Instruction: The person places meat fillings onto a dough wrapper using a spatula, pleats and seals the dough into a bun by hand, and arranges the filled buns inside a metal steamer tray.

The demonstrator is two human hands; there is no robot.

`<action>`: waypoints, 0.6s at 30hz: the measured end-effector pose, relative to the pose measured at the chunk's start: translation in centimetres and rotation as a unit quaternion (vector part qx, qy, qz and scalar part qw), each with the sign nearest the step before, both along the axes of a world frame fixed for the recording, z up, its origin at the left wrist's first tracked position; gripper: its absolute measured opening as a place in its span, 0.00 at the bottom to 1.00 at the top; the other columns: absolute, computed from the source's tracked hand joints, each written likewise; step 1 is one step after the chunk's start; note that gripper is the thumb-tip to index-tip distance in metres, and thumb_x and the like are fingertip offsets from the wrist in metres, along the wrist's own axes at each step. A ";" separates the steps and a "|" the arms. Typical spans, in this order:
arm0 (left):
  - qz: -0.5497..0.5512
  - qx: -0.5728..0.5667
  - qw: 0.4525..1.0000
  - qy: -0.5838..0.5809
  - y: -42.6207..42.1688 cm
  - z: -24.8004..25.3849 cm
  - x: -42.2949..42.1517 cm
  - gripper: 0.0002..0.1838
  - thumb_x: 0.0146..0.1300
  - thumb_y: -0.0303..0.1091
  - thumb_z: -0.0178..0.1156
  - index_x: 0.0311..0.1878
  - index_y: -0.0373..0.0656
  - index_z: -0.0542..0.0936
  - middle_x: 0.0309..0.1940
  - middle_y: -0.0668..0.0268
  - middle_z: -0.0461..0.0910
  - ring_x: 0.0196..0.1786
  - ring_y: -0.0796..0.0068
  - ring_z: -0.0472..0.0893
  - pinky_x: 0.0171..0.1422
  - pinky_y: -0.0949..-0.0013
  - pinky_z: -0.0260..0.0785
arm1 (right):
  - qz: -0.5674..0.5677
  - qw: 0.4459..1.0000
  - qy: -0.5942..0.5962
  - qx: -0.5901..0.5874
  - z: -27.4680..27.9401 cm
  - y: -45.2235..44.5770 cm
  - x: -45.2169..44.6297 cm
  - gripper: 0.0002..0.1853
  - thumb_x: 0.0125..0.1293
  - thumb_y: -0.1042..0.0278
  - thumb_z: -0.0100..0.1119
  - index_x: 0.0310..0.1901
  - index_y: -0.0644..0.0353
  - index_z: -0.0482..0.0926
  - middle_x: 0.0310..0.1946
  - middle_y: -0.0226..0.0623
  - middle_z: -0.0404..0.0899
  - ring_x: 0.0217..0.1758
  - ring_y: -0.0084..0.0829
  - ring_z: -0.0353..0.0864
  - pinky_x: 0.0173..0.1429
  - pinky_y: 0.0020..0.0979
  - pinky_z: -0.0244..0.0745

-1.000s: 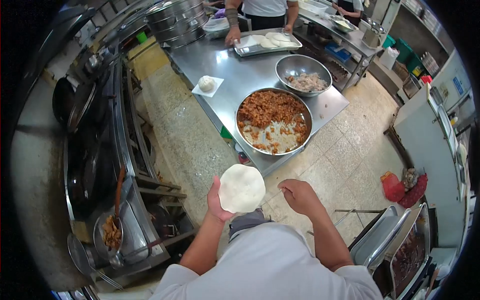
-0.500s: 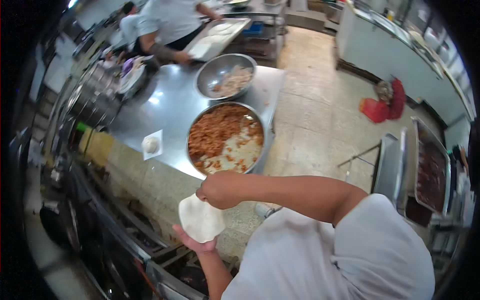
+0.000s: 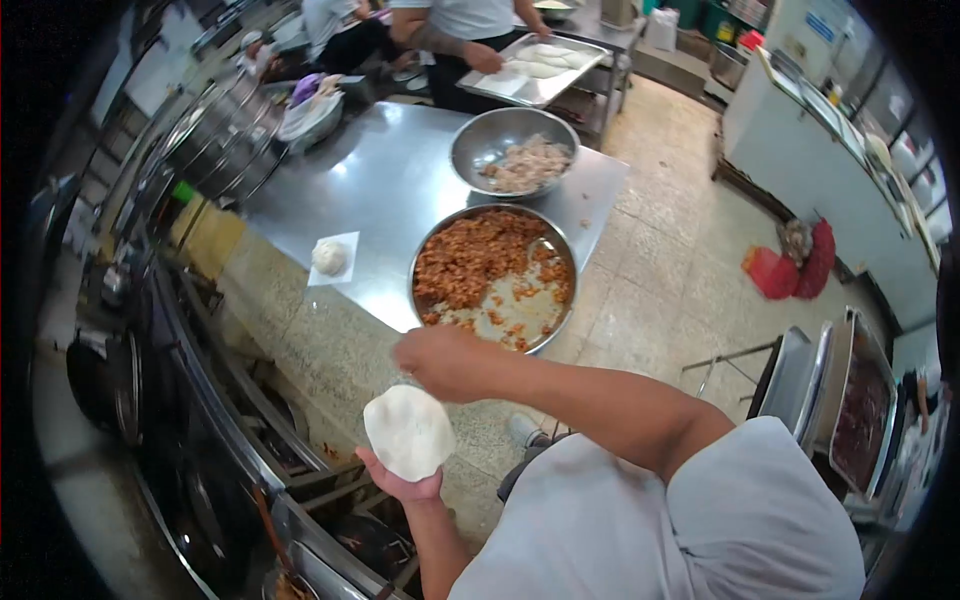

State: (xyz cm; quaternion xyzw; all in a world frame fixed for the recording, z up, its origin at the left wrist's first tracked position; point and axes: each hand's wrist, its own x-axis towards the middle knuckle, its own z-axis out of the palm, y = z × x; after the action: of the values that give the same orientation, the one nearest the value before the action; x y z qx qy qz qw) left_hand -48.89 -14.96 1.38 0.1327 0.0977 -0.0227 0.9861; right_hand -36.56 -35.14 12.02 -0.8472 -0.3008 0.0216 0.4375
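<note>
A flat round of white dough rests on my left hand, whose palm and fingers support it from below. My right hand is just above the dough's upper edge, near the rim of the filling bowl. Motion blurs it slightly and its fingertips are hidden, so I cannot tell what they hold. Reddish-brown chopped filling is heaped on one side of a wide metal bowl. A spoon lies in the filling. A white bun sits on a square of paper near the table's left corner.
Behind the filling bowl, another metal bowl holds pale filling on the steel table. A co-worker handles a tray of white dough pieces. Steamers stand at left; trays are at right.
My right hand has come away from the dough's edge and risen slightly. The dough stays on my left hand. The whole view has shifted, moving the table rightward.
</note>
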 end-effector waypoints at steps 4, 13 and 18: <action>0.022 0.040 0.999 -0.021 0.9 -0.6 0.3 0.43 0.69 0.66 0.53 0.76 0.45 0.64 0.75 0.56 0.66 0.74 0.49 0.67 0.77 0.39 0.59 | -0.017 0.998 0.049 -0.039 -0.8 -2.2 -0.2 0.07 0.65 0.68 0.57 0.33 0.62 0.77 0.34 0.46 0.80 0.44 0.50 0.81 0.46 0.47 0.74; 0.024 0.072 0.997 -0.011 2.0 -1.1 -1.2 0.42 0.70 0.67 0.50 0.75 0.44 0.66 0.74 0.56 0.67 0.74 0.47 0.68 0.77 0.39 0.58 | -0.025 0.999 -0.020 -0.025 -2.0 -2.5 -1.1 0.06 0.66 0.73 0.52 0.40 0.62 0.79 0.31 0.48 0.81 0.40 0.54 0.82 0.46 0.50 0.76; 0.021 0.074 0.997 -0.005 1.5 -0.9 -0.7 0.42 0.69 0.66 0.53 0.75 0.44 0.66 0.73 0.54 0.68 0.73 0.47 0.69 0.76 0.39 0.60 | 0.000 0.999 0.008 -0.034 -1.1 -2.8 -1.6 0.06 0.67 0.72 0.52 0.41 0.60 0.78 0.31 0.48 0.82 0.37 0.54 0.83 0.43 0.50 0.76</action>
State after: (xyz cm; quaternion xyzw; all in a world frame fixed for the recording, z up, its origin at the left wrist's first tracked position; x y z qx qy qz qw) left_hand -49.59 -13.50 0.49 0.2032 0.0973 0.0061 0.9743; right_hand -38.17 -37.96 10.92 -0.8614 -0.2964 0.0391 0.4106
